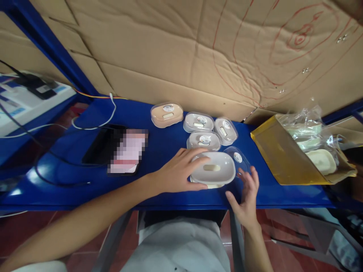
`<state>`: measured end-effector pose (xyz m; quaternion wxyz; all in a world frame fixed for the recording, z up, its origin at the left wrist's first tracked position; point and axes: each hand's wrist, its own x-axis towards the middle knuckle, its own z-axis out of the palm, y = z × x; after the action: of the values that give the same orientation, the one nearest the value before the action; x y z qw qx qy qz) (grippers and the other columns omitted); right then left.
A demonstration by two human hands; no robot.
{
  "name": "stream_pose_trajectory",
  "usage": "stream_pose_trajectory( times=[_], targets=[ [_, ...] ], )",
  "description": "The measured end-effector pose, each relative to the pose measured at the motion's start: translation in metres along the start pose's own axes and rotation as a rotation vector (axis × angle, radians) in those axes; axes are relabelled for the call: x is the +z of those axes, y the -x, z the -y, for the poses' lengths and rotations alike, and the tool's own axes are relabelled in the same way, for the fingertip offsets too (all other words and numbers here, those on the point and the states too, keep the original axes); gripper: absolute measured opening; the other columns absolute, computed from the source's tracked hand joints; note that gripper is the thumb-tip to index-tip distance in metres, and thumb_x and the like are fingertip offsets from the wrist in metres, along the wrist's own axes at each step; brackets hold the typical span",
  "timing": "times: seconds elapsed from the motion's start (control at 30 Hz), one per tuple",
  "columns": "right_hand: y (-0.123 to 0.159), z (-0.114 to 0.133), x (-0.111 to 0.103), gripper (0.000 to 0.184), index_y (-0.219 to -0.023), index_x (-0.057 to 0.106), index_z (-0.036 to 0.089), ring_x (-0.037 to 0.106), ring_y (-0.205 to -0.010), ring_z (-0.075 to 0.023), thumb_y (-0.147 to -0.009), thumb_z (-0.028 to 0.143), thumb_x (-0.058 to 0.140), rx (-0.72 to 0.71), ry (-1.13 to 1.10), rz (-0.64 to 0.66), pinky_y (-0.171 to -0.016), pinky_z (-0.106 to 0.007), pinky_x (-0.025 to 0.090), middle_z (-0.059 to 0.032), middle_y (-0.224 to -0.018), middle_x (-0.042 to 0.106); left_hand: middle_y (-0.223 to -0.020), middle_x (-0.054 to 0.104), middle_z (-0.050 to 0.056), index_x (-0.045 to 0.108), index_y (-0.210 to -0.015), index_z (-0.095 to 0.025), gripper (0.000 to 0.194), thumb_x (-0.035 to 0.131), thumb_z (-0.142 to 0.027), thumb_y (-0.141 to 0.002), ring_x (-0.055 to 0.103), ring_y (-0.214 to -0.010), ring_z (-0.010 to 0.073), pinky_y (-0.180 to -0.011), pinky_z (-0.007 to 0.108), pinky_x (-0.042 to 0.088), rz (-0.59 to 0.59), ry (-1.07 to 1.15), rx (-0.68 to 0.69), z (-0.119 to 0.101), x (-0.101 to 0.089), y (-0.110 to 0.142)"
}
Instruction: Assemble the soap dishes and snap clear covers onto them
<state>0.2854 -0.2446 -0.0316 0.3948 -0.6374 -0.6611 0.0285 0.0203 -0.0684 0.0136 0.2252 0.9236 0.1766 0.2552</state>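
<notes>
A white oval dish with a slot in its middle sits near the table's front edge, with a cream part showing under it. My left hand grips its left side, fingers over the rim and thumb low at the front. To the right of the dish, my right hand is open, its fingers apart and holding nothing. A clear oval lid with a round sticker lies just beyond those fingers. Several lidded dishes stand behind: one peach, and white ones such as the nearest.
At right, an open cardboard box with yellow edges holds pale dishes in plastic bags. A phone and a black object lie at left among cables. A power strip is farther left; a cardboard wall stands behind.
</notes>
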Motion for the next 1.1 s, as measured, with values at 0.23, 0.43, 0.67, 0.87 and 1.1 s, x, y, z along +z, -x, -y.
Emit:
stream_pose_trajectory(
  times=[0.23, 0.43, 0.67, 0.87, 1.1],
  targets=[
    [-0.027, -0.005, -0.009, 0.073, -0.164, 0.050, 0.041, 0.050, -0.157, -0.0403, -0.099, 0.033, 0.080, -0.121, -0.023, 0.149, -0.124, -0.067, 0.051, -0.0104, -0.179, 0.037, -0.161, 0.053, 0.021, 0.056, -0.155, -0.023, 0.074, 0.076, -0.065, -0.097, 0.059, -0.141, 0.0401, -0.115, 0.054, 0.048, -0.024, -0.026, 0.017, -0.008, 0.015, 0.003],
    [-0.032, -0.008, 0.001, 0.045, -0.143, 0.071, 0.035, 0.055, -0.154, -0.0373, -0.099, 0.028, 0.079, -0.108, -0.063, 0.111, -0.123, -0.063, 0.055, -0.0094, -0.169, 0.051, -0.163, 0.050, 0.019, 0.053, -0.154, -0.026, 0.066, 0.079, -0.043, -0.095, 0.055, -0.145, 0.0399, -0.117, 0.056, 0.047, -0.018, -0.012, -0.007, -0.006, 0.010, 0.003],
    [-0.022, -0.004, -0.001, 0.049, -0.143, 0.069, 0.034, 0.057, -0.153, -0.0366, -0.097, 0.023, 0.081, -0.095, -0.088, 0.107, -0.122, -0.060, 0.056, -0.0111, -0.168, 0.051, -0.162, 0.049, 0.019, 0.043, -0.155, -0.026, 0.080, 0.088, -0.034, -0.089, 0.054, -0.146, 0.0382, -0.118, 0.055, 0.046, 0.025, 0.013, -0.036, -0.007, 0.008, 0.009],
    [-0.028, -0.001, 0.000, 0.035, -0.135, 0.071, 0.031, 0.058, -0.151, -0.0353, -0.101, 0.026, 0.076, -0.073, -0.089, 0.222, -0.121, -0.059, 0.056, -0.0120, -0.159, 0.061, -0.157, 0.054, 0.017, 0.048, -0.153, -0.026, 0.075, 0.087, -0.034, -0.090, 0.060, -0.137, 0.0366, -0.114, 0.053, 0.048, 0.079, 0.003, -0.046, -0.002, 0.014, 0.009],
    [-0.029, -0.001, 0.004, 0.031, -0.130, 0.072, 0.030, 0.058, -0.151, -0.0358, -0.100, 0.023, 0.078, -0.185, -0.032, 0.182, -0.119, -0.061, 0.056, -0.0129, -0.149, 0.066, -0.140, 0.064, 0.013, 0.066, -0.130, -0.021, 0.040, 0.082, -0.036, -0.096, 0.064, -0.128, 0.0335, -0.113, 0.050, 0.044, 0.110, -0.061, 0.030, 0.001, 0.015, 0.009]
  ],
)
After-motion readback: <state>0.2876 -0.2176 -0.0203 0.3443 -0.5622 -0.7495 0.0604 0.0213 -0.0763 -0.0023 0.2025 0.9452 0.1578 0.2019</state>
